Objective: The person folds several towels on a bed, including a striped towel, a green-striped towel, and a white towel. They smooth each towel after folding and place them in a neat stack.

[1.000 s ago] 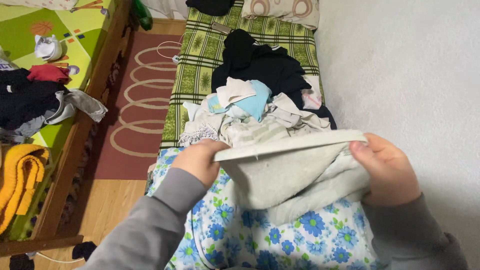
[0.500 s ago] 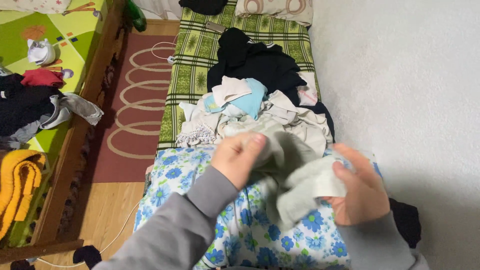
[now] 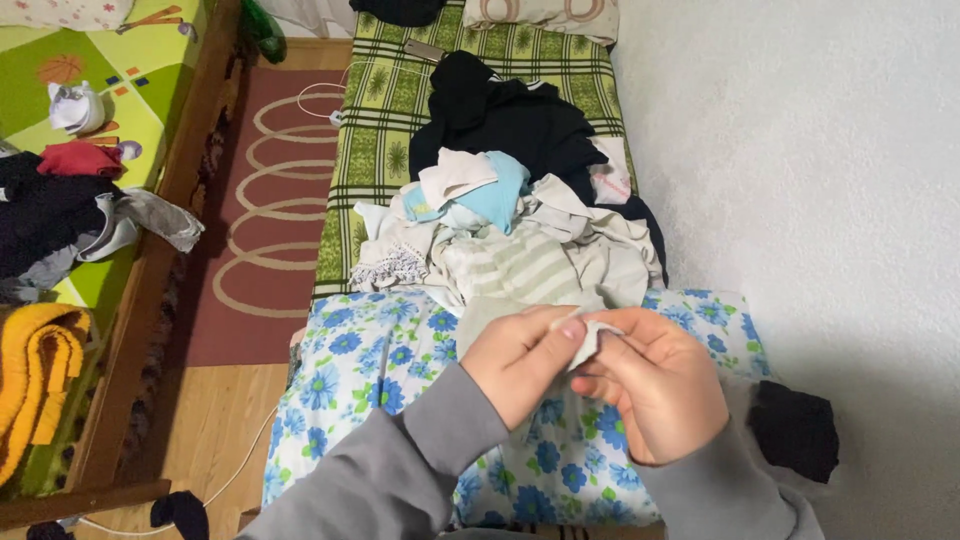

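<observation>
A person's left hand and right hand meet over a blue-flowered cushion, both pinching the bunched edge of a pale grey cloth between thumb and fingers. The hands touch, closed on the cloth, most of which is hidden beneath them. Done well, this hold would likely call for matching the corners squarely and keeping the edge taut, so the fabric does not slip back into a bundle.

Just beyond the cushion lies a heap of light laundry, with black garments behind it on a green checked cover. A small flat dark object rests at the cover's far end, near a patterned pillow. Left of the cushion, a maroon rug with cream loops covers the floor. No packages, labels or signs can be made out.
</observation>
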